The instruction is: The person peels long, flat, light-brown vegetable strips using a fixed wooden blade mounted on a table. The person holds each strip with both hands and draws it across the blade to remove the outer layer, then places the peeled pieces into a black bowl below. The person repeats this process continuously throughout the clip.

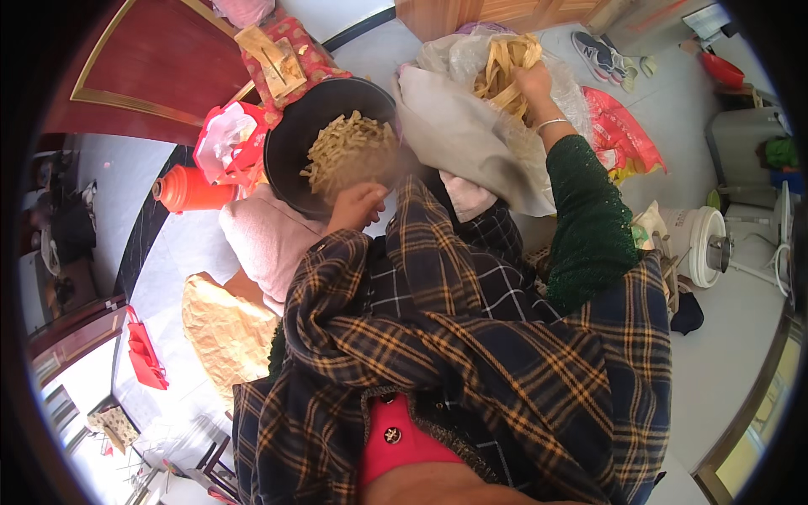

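Observation:
My left hand [358, 207] is at the near rim of a large black basin [287, 183], fingers curled; blur hides whether it holds anything. A heap of short, pale tan cut pieces [350, 148] lies in the basin. My right hand [535, 85] grips long, flat, dried tan strips [502, 72] in a clear plastic bag [442, 53] at the upper right. Between the hands, a pale grey sheet or bag [448, 120] lies partly over my lap. Past the basin, a wooden block [284, 72] with a thin dark bar or blade rests on a red patterned cloth [265, 101].
Left of the basin are a red-and-white bag [230, 142], an orange-red container [196, 189], a pink cushion or cloth [271, 233] and brown paper [227, 328]. To the right are a red plastic bag [622, 129], shoes [593, 53] and a white bucket [688, 240].

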A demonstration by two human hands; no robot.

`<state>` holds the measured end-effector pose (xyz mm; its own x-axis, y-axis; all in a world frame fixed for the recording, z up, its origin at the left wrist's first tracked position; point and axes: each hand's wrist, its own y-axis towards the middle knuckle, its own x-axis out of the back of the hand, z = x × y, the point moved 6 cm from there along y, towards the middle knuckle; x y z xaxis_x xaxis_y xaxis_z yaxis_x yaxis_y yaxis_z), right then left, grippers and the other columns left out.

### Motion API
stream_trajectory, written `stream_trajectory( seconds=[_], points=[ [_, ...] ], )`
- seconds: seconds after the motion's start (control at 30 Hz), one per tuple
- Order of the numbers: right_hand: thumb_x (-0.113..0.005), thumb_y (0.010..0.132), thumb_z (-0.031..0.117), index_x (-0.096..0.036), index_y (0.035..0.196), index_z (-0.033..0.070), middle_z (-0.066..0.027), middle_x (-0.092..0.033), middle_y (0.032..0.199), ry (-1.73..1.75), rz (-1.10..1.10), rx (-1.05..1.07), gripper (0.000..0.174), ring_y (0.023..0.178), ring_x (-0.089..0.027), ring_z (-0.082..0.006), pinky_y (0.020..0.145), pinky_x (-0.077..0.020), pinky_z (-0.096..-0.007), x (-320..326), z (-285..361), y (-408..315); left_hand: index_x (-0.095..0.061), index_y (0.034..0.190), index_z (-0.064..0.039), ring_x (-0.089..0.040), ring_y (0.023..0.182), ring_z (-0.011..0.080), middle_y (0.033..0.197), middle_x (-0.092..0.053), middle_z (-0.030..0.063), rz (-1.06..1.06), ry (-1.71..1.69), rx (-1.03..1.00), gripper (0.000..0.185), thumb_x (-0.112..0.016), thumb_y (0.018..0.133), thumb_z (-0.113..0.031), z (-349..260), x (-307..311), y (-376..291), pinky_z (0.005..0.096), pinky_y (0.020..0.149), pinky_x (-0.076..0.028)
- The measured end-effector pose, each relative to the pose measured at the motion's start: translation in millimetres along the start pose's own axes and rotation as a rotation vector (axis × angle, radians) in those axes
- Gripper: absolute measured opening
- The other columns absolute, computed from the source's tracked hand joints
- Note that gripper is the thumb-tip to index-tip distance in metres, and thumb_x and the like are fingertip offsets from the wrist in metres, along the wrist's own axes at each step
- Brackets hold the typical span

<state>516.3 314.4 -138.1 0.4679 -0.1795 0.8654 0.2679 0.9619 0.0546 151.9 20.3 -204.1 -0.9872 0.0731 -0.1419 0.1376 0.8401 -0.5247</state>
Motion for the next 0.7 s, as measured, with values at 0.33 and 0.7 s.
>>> stream_trajectory(
  seconds=[0.33, 0.7],
  points=[
    [-0.065, 0.083, 0.040, -0.065, 0.101, -0.007, -0.0225, -0.067, 0.088, 0.317, -0.035, 0.098, 0.050, 0.078, -0.065, -0.0309, 0.070, -0.0516, -0.0377, -2, 46, 41, -0.065, 0.102, -0.005, -0.051, 0.054, 0.0053, 0.071, -0.060, -0.0029, -0.069, 0.014, -0.007, 0.025, -0.059, 0.092, -0.027, -8, 18, 9, 0.0185, 0.047, -0.037],
    [-0.059, 0.089, 0.022, -0.061, 0.083, 0.008, -0.0009, -0.057, 0.070, 1.361, 0.540, 0.395, 0.015, 0.057, -0.050, -0.0124, 0.054, -0.0441, -0.0277, 94, 264, 37, -0.066, 0.101, -0.005, -0.051, 0.054, 0.0071, 0.071, -0.060, -0.0005, -0.122, -0.022, -0.013, 0.025, -0.061, 0.090, -0.026, -8, 25, -1, 0.0208, 0.048, -0.038]
  ],
)
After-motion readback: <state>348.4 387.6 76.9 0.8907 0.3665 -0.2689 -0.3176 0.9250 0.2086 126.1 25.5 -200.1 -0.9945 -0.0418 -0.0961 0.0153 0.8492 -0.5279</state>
